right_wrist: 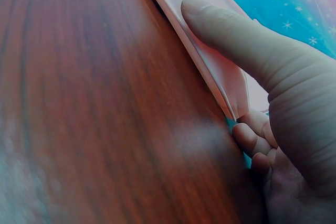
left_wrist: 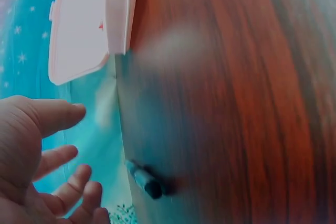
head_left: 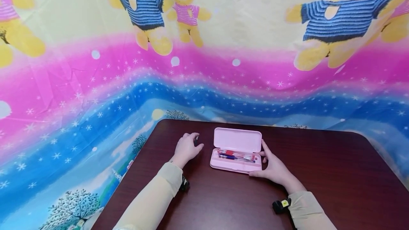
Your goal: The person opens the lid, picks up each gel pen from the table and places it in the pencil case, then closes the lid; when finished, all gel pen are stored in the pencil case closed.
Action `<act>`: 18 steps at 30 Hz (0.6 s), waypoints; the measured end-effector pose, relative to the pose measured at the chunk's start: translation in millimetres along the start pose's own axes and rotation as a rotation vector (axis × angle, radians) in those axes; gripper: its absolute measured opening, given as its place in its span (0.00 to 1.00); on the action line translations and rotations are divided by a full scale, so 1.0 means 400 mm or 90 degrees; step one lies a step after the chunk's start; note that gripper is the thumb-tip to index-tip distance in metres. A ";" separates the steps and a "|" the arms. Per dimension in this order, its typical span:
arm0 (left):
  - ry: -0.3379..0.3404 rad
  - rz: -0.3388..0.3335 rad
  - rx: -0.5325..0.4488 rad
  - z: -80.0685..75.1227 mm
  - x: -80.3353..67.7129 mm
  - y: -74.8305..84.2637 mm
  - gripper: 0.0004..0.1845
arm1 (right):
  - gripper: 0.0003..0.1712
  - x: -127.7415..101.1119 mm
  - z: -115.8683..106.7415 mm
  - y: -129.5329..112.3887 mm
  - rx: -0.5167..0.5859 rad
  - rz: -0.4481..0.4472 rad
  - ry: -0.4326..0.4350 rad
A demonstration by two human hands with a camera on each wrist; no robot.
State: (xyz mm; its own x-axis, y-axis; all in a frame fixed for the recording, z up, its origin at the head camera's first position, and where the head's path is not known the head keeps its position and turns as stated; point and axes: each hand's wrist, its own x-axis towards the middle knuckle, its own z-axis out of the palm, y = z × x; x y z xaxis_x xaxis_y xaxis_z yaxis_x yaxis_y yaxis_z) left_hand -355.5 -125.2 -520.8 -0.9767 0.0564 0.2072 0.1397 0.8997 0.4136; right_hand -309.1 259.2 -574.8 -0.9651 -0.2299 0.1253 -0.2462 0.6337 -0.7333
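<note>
Right hand point(head_left: 275, 169) grips pink pencil case point(head_left: 235, 150) (lid open); left hand point(head_left: 186, 148) beside.

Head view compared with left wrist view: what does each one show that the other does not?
Only the head view shows the pens inside the open pink pencil case and the right hand holding its right end. Only the left wrist view shows the left hand from the palm side, fingers spread, with the small dark object lying apart from them. Both show the case, the left hand, the object and the dark wooden table.
</note>
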 end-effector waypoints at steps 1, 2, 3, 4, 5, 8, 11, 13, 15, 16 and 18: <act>-0.004 -0.012 0.000 -0.003 -0.001 -0.005 0.30 | 0.90 0.000 0.000 -0.001 0.000 0.000 0.000; -0.008 -0.022 0.002 -0.006 -0.001 -0.010 0.31 | 0.90 0.000 0.000 -0.001 0.000 0.000 0.000; -0.014 -0.033 0.005 -0.008 -0.002 -0.014 0.31 | 0.90 -0.001 0.000 -0.002 -0.001 0.001 0.000; -0.022 -0.042 0.008 -0.010 -0.002 -0.019 0.32 | 0.90 -0.001 -0.001 -0.002 -0.001 0.001 0.000; -0.027 -0.049 0.010 -0.012 -0.003 -0.023 0.32 | 0.90 -0.001 -0.001 -0.003 -0.001 0.001 0.000; -0.051 -0.070 0.024 -0.013 -0.004 -0.035 0.34 | 0.90 -0.002 -0.002 -0.004 -0.003 0.003 -0.001; -0.077 -0.089 0.029 -0.012 -0.008 -0.043 0.35 | 0.90 -0.003 -0.003 -0.005 -0.005 0.005 -0.003; -0.095 -0.101 0.030 -0.010 -0.011 -0.046 0.35 | 0.89 -0.003 -0.003 -0.005 -0.005 0.007 -0.003; -0.105 -0.107 0.028 -0.009 -0.013 -0.047 0.34 | 0.89 -0.003 -0.002 -0.006 -0.005 0.006 -0.004; -0.108 -0.110 0.028 -0.008 -0.014 -0.048 0.33 | 0.89 -0.003 -0.002 -0.006 -0.004 0.005 -0.004; -0.112 -0.109 0.033 -0.006 -0.013 -0.049 0.33 | 0.90 -0.003 -0.001 -0.006 -0.003 0.003 -0.003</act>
State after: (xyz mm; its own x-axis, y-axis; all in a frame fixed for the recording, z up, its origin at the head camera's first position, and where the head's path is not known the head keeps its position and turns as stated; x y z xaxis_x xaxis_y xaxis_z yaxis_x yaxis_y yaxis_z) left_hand -352.6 -144.2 -528.0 -0.9993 -0.0287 -0.0223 -0.0350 0.9233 0.3824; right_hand -307.5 258.2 -573.1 -0.9657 -0.2308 0.1192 -0.2427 0.6378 -0.7310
